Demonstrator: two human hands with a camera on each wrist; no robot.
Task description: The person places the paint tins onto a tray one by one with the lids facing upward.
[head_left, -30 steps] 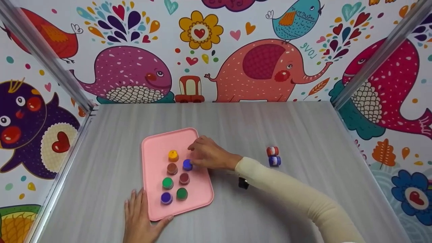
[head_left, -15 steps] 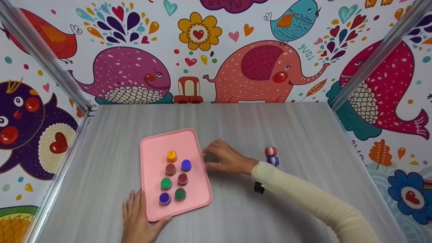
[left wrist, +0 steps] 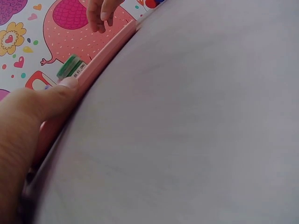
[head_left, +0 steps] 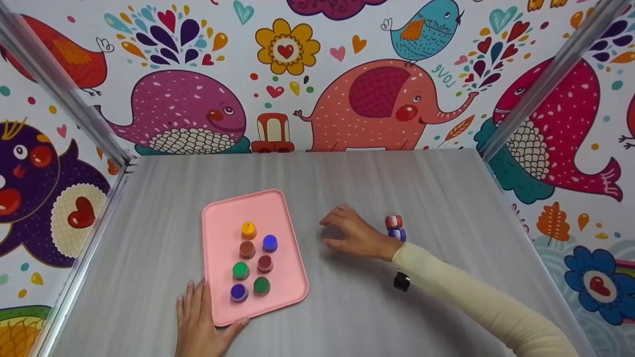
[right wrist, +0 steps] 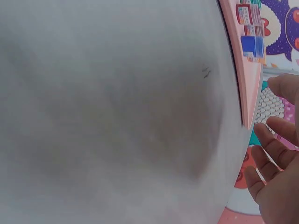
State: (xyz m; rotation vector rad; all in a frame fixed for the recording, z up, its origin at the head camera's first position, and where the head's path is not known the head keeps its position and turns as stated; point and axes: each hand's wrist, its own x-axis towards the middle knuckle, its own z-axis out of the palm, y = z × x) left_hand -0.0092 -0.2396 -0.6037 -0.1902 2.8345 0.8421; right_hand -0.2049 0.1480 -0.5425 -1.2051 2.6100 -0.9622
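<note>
A pink tray lies on the table with several small paint jars standing in two rows. Its left row runs from a yellow jar through a brown jar and a light green jar to a purple jar. To their right stand a blue jar, a maroon jar and a dark green jar. My left hand rests at the tray's near left corner, fingers straight along the side, thumb on the near rim. Over the table right of the tray, my right hand holds nothing, its fingers loosely bent.
A red jar and a dark blue jar lie on their sides behind the right wrist. Walls with cartoon animals and metal corner posts bound the grey table.
My right hand has left the blue jar on the tray and moved right, out over the table. My left hand stays at the tray's corner.
</note>
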